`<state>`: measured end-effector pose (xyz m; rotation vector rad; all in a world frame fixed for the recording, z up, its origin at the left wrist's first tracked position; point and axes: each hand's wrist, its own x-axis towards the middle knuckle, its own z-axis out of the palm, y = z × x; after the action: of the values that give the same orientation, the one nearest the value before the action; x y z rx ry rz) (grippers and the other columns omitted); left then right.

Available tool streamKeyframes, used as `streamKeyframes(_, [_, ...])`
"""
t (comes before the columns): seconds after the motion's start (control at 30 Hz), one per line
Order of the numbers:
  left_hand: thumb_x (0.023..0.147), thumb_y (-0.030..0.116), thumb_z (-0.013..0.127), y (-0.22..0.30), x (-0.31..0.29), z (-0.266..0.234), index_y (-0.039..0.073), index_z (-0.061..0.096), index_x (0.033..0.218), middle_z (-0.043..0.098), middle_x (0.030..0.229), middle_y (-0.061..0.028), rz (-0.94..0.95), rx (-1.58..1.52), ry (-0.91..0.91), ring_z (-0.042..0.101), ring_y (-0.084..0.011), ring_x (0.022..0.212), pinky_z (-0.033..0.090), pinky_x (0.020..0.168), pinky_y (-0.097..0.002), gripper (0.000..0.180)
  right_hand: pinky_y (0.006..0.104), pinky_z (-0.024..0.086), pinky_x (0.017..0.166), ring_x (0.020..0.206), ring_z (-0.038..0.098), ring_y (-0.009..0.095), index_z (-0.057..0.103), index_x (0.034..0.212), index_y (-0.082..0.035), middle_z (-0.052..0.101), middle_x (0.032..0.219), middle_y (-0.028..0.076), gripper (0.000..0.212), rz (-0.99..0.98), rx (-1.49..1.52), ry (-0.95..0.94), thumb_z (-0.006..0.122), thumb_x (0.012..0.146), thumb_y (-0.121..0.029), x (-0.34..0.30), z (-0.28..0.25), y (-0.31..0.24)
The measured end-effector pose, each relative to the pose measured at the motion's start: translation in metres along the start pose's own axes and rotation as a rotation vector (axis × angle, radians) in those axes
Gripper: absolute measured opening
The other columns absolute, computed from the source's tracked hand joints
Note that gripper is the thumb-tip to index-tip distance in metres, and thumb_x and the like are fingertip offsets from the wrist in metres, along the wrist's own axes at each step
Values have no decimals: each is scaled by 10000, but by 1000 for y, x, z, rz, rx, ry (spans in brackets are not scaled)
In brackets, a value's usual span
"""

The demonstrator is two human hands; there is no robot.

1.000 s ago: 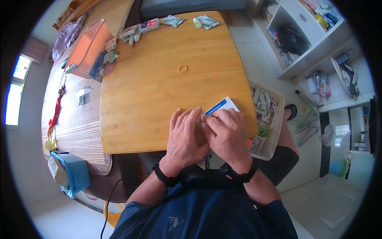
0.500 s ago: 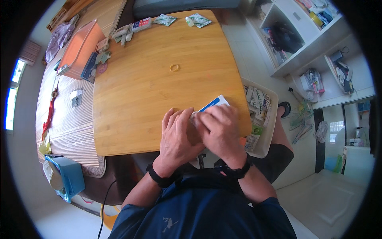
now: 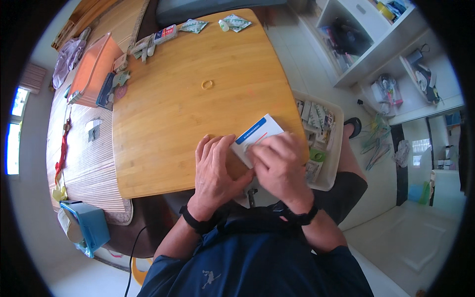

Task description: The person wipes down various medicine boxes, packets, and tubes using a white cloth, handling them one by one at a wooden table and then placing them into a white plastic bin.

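Note:
A flat white box [image 3: 258,129] with a blue band and a thin red line lies tilted near the table's front right edge. My left hand [image 3: 216,166] steadies its left side, the index fingertip at the upper corner and the thumb along the near edge. Over the box's lower right part is my right hand [image 3: 279,166], fingers bunched and slightly blurred. Whatever those fingers pinch against the box is hidden. A yellow rubber band [image 3: 207,84] lies farther off on the wooden table [image 3: 163,119].
Close by the table's right edge stands a cream bin [image 3: 324,185] of packets and boxes. Green-white sachets [image 3: 194,25], a small white bottle [image 3: 223,25] and a clear case [image 3: 166,34] line the far edge. An orange basket [image 3: 94,74] is at the left.
The right hand has shifted slightly right and down across the box, uncovering more of its face and the red line. The left hand stays at its left side. The whole view has shifted slightly.

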<state>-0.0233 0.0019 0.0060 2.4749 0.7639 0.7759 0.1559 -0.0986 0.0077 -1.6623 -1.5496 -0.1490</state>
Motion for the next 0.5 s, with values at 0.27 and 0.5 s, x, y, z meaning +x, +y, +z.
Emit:
streamKeyframes(0.27, [784, 292, 1053, -1, 1, 2, 26, 630, 1534, 730, 1435, -190, 18, 36, -7, 666, -419, 1415, 401, 1360, -615, 901, 493, 490, 927, 980, 679, 292, 844, 1041, -114, 705, 986, 2, 127, 57, -201, 116, 909, 932, -113, 3, -22, 36])
streamKeyframes(0.5, [785, 286, 1052, -3, 2, 3, 37, 653, 1500, 738, 1429, -191, 61, 24, 7, 683, -409, 1394, 419, 1342, -621, 856, 480, 509, 897, 971, 694, 283, 851, 1022, -129, 716, 987, 2, 129, 37, -2, 45, 916, 916, -94, -8, -16, 9])
